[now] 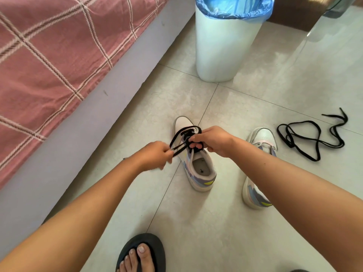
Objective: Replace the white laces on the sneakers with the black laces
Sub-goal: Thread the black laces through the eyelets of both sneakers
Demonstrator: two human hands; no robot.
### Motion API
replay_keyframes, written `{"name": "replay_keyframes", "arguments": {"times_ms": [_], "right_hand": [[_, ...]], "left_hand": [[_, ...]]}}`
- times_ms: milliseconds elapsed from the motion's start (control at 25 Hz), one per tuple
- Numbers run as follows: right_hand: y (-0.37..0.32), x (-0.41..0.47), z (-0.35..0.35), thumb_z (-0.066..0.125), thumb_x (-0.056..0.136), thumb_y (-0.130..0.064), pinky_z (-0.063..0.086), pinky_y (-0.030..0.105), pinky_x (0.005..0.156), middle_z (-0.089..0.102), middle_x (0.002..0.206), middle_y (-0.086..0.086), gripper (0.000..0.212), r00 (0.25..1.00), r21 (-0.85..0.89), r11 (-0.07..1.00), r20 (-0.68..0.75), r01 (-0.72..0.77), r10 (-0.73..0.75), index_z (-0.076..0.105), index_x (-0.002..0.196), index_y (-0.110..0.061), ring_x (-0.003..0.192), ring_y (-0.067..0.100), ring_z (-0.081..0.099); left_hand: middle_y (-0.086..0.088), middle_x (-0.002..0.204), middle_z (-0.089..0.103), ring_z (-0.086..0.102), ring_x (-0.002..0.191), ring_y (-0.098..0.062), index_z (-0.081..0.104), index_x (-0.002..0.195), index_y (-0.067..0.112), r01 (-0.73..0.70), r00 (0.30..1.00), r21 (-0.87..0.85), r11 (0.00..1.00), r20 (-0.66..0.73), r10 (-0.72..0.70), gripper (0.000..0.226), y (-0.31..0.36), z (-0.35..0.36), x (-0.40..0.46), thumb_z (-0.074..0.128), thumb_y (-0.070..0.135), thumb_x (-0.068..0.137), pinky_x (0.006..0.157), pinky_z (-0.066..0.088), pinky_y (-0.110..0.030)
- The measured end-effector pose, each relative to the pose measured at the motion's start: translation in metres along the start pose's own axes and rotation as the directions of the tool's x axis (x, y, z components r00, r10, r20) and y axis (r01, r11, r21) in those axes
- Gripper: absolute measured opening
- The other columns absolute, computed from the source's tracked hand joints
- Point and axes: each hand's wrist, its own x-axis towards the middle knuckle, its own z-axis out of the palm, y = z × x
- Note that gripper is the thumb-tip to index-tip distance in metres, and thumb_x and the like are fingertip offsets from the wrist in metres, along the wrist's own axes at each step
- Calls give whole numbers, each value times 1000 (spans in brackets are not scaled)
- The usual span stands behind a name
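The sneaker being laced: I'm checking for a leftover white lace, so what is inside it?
Inside the sneaker being laced, a grey insole bears a small dark mark. No white lace shows there. The right hand and tongue hide the toe end.

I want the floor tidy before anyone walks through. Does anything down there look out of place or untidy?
Only the loose black lace, lying in a tangle on the tiles to the right of the right sneaker, which shows no lace. The left sneaker stands upright, with both hands working a black lace into it. Nothing looks spilled or damaged.
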Motion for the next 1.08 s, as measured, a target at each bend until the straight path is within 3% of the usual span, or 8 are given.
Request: {"name": "replay_keyframes", "arguments": {"times_ms": [200,320,440,560,640,840,920,1080], "right_hand": [[7,3,5,60,81,7,27,19,47,55,65,2,21,991,212,972,-55,-104,118,66,73,-12,57,10,44],[8,0,7,58,78,11,28,21,49,52,65,0,28,998,63,998,-51,-17,20,58,66,-15,62,16,45],[10,-4,13,55,79,7,35,21,53,51,65,2,23,981,-196,965,-52,176,-189,57,66,-13,62,18,46],[22,-4,11,49,77,2,40,31,53,56,69,10,16,574,-751,289,144,594,-806,61,69,-5,64,26,52],[33,-1,2,45,79,-2,45,33,45,60,70,13,22,287,-808,-106,324,579,-901,64,69,-2,57,28,54],[43,2,-14,53,72,13,47,30,45,65,77,12,20,156,-833,-278,392,478,-906,65,72,-3,56,25,53],[40,4,-12,58,71,12,47,29,45,63,79,13,17,209,-854,-165,300,493,-931,66,78,-1,60,25,54],[37,5,-9,58,86,-2,41,22,67,52,95,5,17,703,-514,698,-232,497,-672,55,101,-7,77,17,49]], "left_hand": [[4,66,62,55,51,-10,66,86,13,122,760,418,900,544,-355,25,-16,11,-25,55,34,91,69,49,-23],[1,111,66,60,99,-15,63,114,16,-27,984,275,961,177,-23,27,-11,21,-7,52,30,94,89,44,-27],[11,100,66,58,97,-11,67,104,27,-184,981,-292,939,-121,154,30,15,21,14,43,10,95,85,44,-16],[10,82,64,59,78,-2,63,89,29,-227,974,-506,832,-128,188,41,25,27,27,40,-4,90,72,45,-11],[11,79,62,59,66,4,62,100,29,-215,976,-541,813,-85,201,38,24,31,29,43,-2,91,58,44,-9],[6,76,60,58,61,-1,55,99,37,-210,970,-486,848,9,245,38,31,29,32,37,4,97,56,44,-12],[4,71,59,56,58,-1,55,88,28,-200,967,-430,880,58,248,31,39,29,34,36,5,97,57,43,-17],[5,84,57,55,76,-10,57,109,24,-107,981,-500,859,90,174,16,41,25,40,45,19,99,63,44,-23]]}}
